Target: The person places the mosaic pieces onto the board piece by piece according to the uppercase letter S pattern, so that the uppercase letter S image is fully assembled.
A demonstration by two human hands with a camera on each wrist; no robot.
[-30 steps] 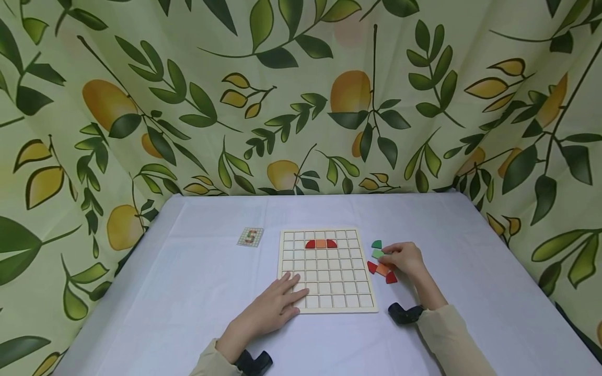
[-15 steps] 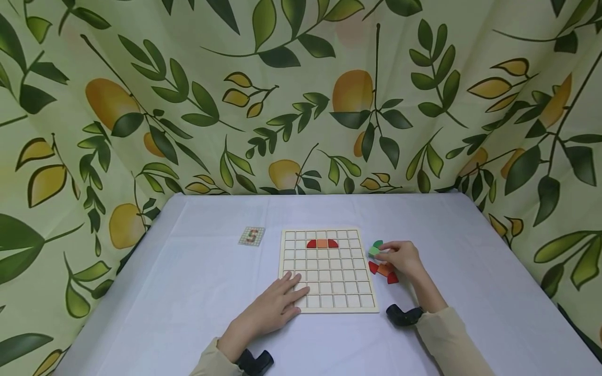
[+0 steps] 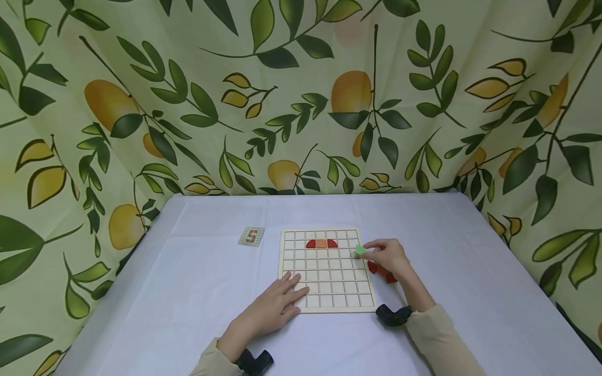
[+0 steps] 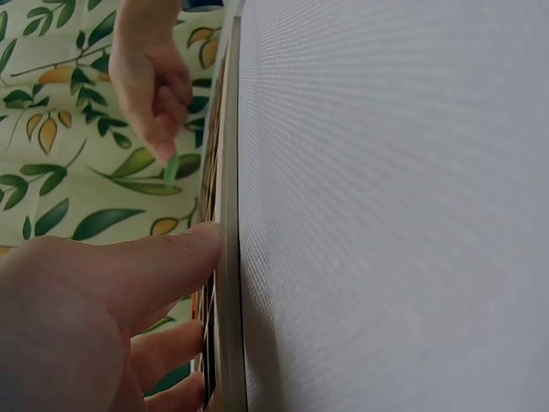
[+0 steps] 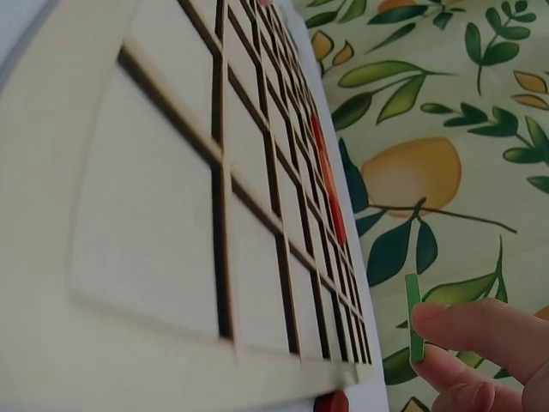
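Observation:
A pale wooden grid board point(image 3: 329, 304) lies flat on the table. Two red quarter-round tiles and an orange square tile point(image 3: 321, 243) sit in a row near its far side. My left hand point(image 3: 275, 305) rests with spread fingers on the board's near left corner; in the left wrist view its thumb point(image 4: 184, 253) touches the board's edge. Between thumb and fingers, my right hand point(image 3: 388, 256) pinches a light green square tile point(image 3: 360, 249), held above the board's right edge. The tile appears edge-on in the right wrist view, clear of the grid.
Red and orange tiles point(image 3: 390, 278) lie right of the board, partly covered by my right hand. A small card with a gridded pattern point(image 3: 251, 236) lies left of the board. Leaf-printed cloth point(image 3: 301, 104) hangs behind the white-covered table point(image 3: 197, 250).
My right hand has picked up the light green tile from the loose pieces and carried it left to the board's edge. The dark green tile is no longer visible. My left hand stays still.

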